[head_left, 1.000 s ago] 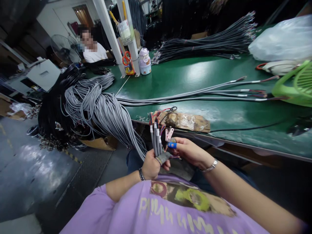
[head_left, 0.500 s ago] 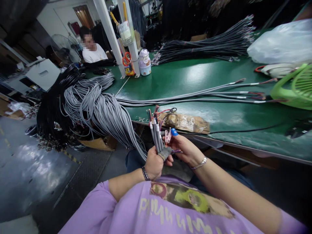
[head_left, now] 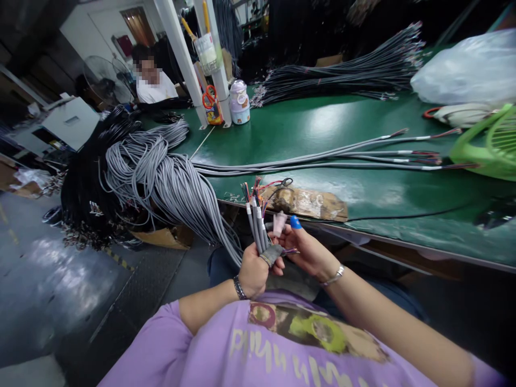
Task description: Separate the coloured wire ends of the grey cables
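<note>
My left hand point(head_left: 255, 273) is closed round a bundle of grey cables point(head_left: 258, 228), held upright in front of my body. White bands and stripped coloured wires point(head_left: 253, 189) show at their upper ends. A grey wrap point(head_left: 271, 253) covers my left thumb, which presses across the bundle. Just right of it is my right hand point(head_left: 310, 252), with a blue cover point(head_left: 295, 222) on its thumb. That thumb stands apart from the curled fingers. A blurred pale pink piece point(head_left: 279, 223) is at the fingers; I cannot tell whether it is a cover or a clip. Purple wires point(head_left: 291, 251) stick out between the hands.
A worn wooden block point(head_left: 310, 203) lies at the edge of the green table point(head_left: 322, 129). Long grey cables point(head_left: 306, 164) run across it from a large coil point(head_left: 161, 166). Black cables point(head_left: 342, 75), a plastic bag point(head_left: 463, 70) and a green fan point(head_left: 492, 142) lie farther off. A person point(head_left: 155, 86) sits behind.
My right hand has shifted slightly right, and its thumb has moved away from the pink piece. The left hand keeps its hold on the cables.
</note>
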`<state>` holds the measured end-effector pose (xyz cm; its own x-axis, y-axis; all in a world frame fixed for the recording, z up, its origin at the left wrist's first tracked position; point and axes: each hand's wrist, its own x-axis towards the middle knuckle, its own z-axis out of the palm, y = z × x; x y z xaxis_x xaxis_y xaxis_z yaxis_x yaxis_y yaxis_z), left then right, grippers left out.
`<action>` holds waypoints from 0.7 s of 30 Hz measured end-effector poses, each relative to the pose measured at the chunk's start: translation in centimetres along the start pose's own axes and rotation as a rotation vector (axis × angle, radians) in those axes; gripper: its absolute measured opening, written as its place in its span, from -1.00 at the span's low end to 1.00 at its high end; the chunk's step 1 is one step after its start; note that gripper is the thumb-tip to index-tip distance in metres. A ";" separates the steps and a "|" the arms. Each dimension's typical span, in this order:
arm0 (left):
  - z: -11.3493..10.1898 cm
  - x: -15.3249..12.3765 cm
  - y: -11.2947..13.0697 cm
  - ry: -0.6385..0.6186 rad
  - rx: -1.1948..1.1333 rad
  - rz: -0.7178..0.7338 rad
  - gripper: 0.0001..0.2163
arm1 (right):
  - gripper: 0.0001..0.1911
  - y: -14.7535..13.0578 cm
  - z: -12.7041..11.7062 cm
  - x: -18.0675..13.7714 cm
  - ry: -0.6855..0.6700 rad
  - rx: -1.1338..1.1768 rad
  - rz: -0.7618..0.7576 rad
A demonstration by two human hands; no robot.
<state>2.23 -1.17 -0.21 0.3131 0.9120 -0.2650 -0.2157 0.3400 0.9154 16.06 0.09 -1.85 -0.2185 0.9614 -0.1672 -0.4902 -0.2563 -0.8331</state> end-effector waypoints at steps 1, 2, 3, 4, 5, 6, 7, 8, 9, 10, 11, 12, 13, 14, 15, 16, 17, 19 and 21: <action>-0.2 -0.1 -0.1 0.005 0.002 -0.003 -0.66 | -0.35 0.2 -0.3 -0.5 0.005 0.039 0.011; -0.4 -0.2 -0.2 0.009 0.005 -0.007 -0.66 | -0.38 0.4 -0.6 -1.0 0.002 0.061 0.020; -0.6 -0.3 -0.3 0.015 0.008 -0.008 -0.67 | -0.40 0.6 -0.8 -1.6 -0.017 0.056 0.022; -0.7 -0.3 -0.4 0.022 0.008 -0.007 -0.67 | -0.42 0.8 -1.0 -2.2 -0.030 0.040 0.012; -0.9 -0.3 -0.5 0.030 0.006 -0.003 -0.67 | -0.43 1.1 -1.0 -2.8 -0.026 0.006 -0.014; -0.9 -0.3 -0.6 0.037 0.005 0.004 -0.67 | -0.45 1.3 -1.0 -3.3 -0.005 -0.045 -0.052; -1.0 -0.3 -0.7 0.042 0.004 0.011 -0.67 | -0.48 1.5 -0.8 -3.7 0.022 -0.103 -0.093; -1.0 -0.2 -0.8 0.045 0.003 0.018 -0.67 | -0.53 1.6 -0.6 -4.0 0.058 -0.160 -0.134; -0.9 -0.2 -0.8 0.044 0.005 0.026 -0.67 | -0.58 1.7 -0.3 -4.2 0.105 -0.217 -0.172; -0.9 -0.2 -0.9 0.040 0.009 0.032 -0.67 | -0.63 1.7 0.0 -4.3 0.153 -0.269 -0.206; -0.9 -0.2 -0.9 0.036 0.014 0.035 -0.66 | -0.66 1.7 0.3 -4.3 0.197 -0.310 -0.231; -0.9 -0.2 -0.9 0.030 0.019 0.034 -0.66 | -0.68 1.6 0.6 -4.3 0.231 -0.340 -0.249; -1.0 -0.2 -0.9 0.019 0.027 0.027 -0.65 | -0.69 1.5 0.8 -4.2 0.251 -0.352 -0.259; -1.1 -0.3 -0.8 0.004 0.034 0.016 -0.64 | -0.69 1.3 1.0 -4.1 0.254 -0.348 -0.256; -1.3 -0.4 -0.8 -0.018 0.042 0.000 -0.62 | -0.70 1.1 1.2 -4.0 0.238 -0.329 -0.240; -1.5 -0.5 -0.7 -0.047 0.053 -0.018 -0.61 | -0.69 0.9 1.5 -3.9 0.207 -0.299 -0.213; -1.8 -0.6 -0.7 -0.078 0.067 -0.036 -0.59 | -0.69 0.7 1.8 -3.8 0.167 -0.268 -0.179; -2.4 -0.8 -0.6 -0.137 0.104 -0.064 -0.57 | -0.66 0.3 2.3 -3.5 0.089 -0.235 -0.108; -2.9 -1.0 -0.6 -0.171 0.148 -0.079 -0.56 | -0.63 0.1 2.7 -3.2 0.062 -0.255 -0.066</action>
<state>-0.66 -1.64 -1.39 0.4784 0.8276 -0.2938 -0.0507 0.3601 0.9315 14.46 -3.26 0.04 -0.1373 0.9815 -0.1337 -0.2713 -0.1671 -0.9479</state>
